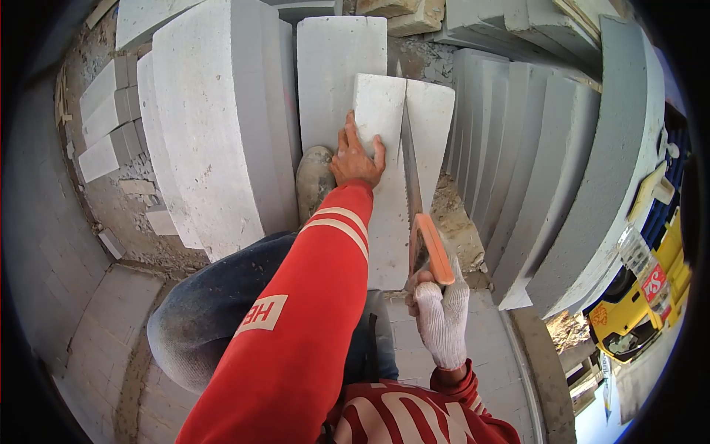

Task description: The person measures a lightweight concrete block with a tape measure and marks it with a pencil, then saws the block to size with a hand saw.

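A pale block (384,222) lies lengthwise in front of me, with a long cut running down it from its far end. My left hand (358,157) is bare and rests on the block left of the cut, fingers spread. In the cut stands the narrow blade of a handsaw (411,163). My right hand (441,307), in a white knitted glove, is wrapped round the saw's orange handle (431,250) near the block's close end. Another pale block (340,55) lies under the far end of the cut one.
Large pale blocks (211,111) stand at the left, with smaller pieces (111,111) beyond. More slabs (529,148) lean in a row at the right. A dusty shoe (316,177) is beside the cut block. A yellow object (629,318) lies at the far right.
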`<state>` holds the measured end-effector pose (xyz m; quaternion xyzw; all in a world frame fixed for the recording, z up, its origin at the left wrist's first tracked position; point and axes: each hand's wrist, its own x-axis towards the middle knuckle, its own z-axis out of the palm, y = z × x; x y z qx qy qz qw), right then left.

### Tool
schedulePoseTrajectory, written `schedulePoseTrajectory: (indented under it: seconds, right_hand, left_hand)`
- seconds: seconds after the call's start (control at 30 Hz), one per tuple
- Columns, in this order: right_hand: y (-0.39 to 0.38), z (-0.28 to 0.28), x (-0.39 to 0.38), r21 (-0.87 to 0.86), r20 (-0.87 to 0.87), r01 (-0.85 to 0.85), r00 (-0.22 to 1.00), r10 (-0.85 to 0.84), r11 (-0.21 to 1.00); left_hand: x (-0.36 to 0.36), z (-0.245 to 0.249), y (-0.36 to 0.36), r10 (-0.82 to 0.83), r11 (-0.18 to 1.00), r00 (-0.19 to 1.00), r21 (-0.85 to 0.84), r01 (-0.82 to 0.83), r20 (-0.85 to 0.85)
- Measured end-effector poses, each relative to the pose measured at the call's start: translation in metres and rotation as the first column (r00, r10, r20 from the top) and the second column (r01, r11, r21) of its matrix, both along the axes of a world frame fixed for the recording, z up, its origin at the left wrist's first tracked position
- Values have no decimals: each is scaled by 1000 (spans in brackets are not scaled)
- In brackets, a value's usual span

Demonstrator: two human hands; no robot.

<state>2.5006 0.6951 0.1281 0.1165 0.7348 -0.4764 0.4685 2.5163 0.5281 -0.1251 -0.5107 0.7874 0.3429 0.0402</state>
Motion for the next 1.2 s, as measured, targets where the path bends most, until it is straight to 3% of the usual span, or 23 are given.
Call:
schedulePoseTrajectory:
  seconds: [0.1, 0.13, 0.2, 0.23, 0.27, 0.37, 0.4, 0.43, 0.47, 0.5, 0.57, 0.63, 0.7, 0.8, 0.83, 0.87, 0.93, 1.0, 1.07, 1.1, 1.17, 1.2]
  right_hand:
    - [-58, 25, -46, 167, 163, 42, 984, -70, 985]
    - [-83, 14, -61, 150, 73, 29, 997, -40, 988]
    - [-85, -35, -81, 145, 54, 33, 998, -41, 989]
    - [-98, -59, -98, 55, 71, 55, 996, -59, 997]
    - [-101, -92, -109, -10, 35, -58, 998, 58, 998]
    - [-95, -66, -97, 87, -1, -34, 999, 34, 996]
    - [-80, -46, -96, 99, 111, -3, 994, -8, 995]
    - [-92, -1, -96, 216, 62, -14, 998, 1, 976]
    - [-79, 11, -93, 158, 139, 9, 990, -31, 987]
    - [-69, 11, -86, 140, 114, 69, 990, -85, 988]
    - [-83, 1, -94, 173, 140, -8, 990, -16, 985]
    - [-95, -56, -95, 186, -40, -7, 999, 15, 983]
    - [-121, -96, -114, 70, 9, -98, 995, 98, 993]
    - [-104, -80, -92, 60, -33, -67, 997, 69, 996]
    - [-93, -65, -80, 141, -77, -128, 987, 139, 982]
    - [-90, -31, -69, 118, -65, -34, 997, 42, 992]
    - [-74, -18, -55, 146, -37, -70, 996, 77, 987]
    - [-80, -32, -59, 148, -98, -17, 995, 32, 989]
    - [-95, -76, -79, 220, -15, -98, 995, 103, 971]
    - [-104, -93, -86, 79, -34, 8, 999, -6, 997]
    - [-112, -95, -98, 31, -54, -25, 998, 27, 999]
    - [-101, -96, -85, 38, -152, -45, 987, 50, 998]
  left_hand:
    - [-11, 3, -9, -21, 998, 998, 54, 18, 61]
    - [-10, 0, -10, -24, 998, 998, 52, 21, 55]
    - [-5, 2, -3, -31, 997, 999, 72, 28, 44]
    - [-7, 1, -6, -33, 998, 999, 56, 30, 44]
    - [-6, 1, -5, -37, 998, 998, 45, 35, 46]
    - [-5, -1, -6, -32, 998, 999, 49, 32, 17]
    - [-5, -3, -5, -33, 998, 999, 50, 32, 25]
    - [-5, 1, -5, -21, 998, 999, 60, 18, 44]
    - [-7, 5, -6, -29, 996, 997, 82, 23, 77]
    - [-8, 7, -7, -41, 995, 994, 98, 31, 101]
    - [-8, 5, -7, -37, 995, 994, 93, 27, 107]
    - [-7, 5, -5, -56, 995, 994, 90, 48, 93]
    - [-5, -1, -5, -15, 998, 1000, 55, 15, -11]
    - [-8, 7, -7, -6, 997, 1000, 74, 6, 8]
    - [-15, 3, -9, -8, 998, 1000, 61, 8, -2]
    - [-17, -2, -9, -9, 1000, 1000, 27, 9, -8]
    - [5, 3, 1, -9, 1000, 999, 23, 7, 47]
    - [-7, 2, -3, -28, 1000, 998, 8, 28, 48]
    - [-7, 5, -3, -38, 999, 999, 5, 38, 9]
    - [-8, 3, -3, -18, 1000, 1000, -5, 18, -18]
    - [-12, 0, -7, -39, 999, 999, -31, 38, -20]
    - [-7, 0, -3, -28, 999, 1000, -19, 28, 13]
